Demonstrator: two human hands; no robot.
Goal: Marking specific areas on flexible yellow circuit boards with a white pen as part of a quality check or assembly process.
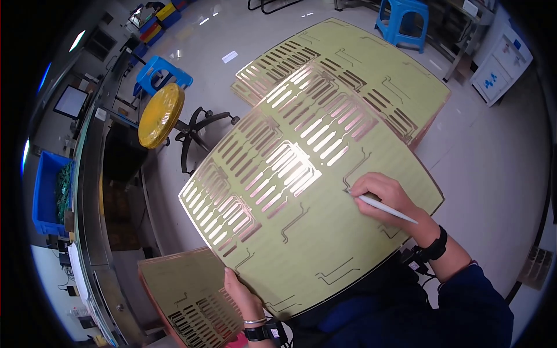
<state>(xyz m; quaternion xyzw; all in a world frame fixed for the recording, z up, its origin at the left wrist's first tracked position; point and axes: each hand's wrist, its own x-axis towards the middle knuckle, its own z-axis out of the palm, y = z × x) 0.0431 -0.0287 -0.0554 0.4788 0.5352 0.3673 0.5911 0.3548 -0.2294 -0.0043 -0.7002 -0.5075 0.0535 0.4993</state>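
A large pale-green circuit board panel [313,232] with rows of shiny copper strips and thin traces lies tilted in front of me. My left hand [241,294] grips its lower left edge, the thumb along the rim and the other fingers hidden. In my right hand [383,194] is a slim white pen-shaped tool [387,209], held like a pencil. Its dark tip is at the lower end of a bent trace right of the panel's middle; whether it touches the surface, I cannot tell.
Beyond my panel lies a stack of similar panels [400,69], and another panel [185,284] leans at lower left. A yellow round stool [161,116] and blue plastic stools [162,74] [404,23] stand on the floor. A blue bin [49,194] sits on the left bench.
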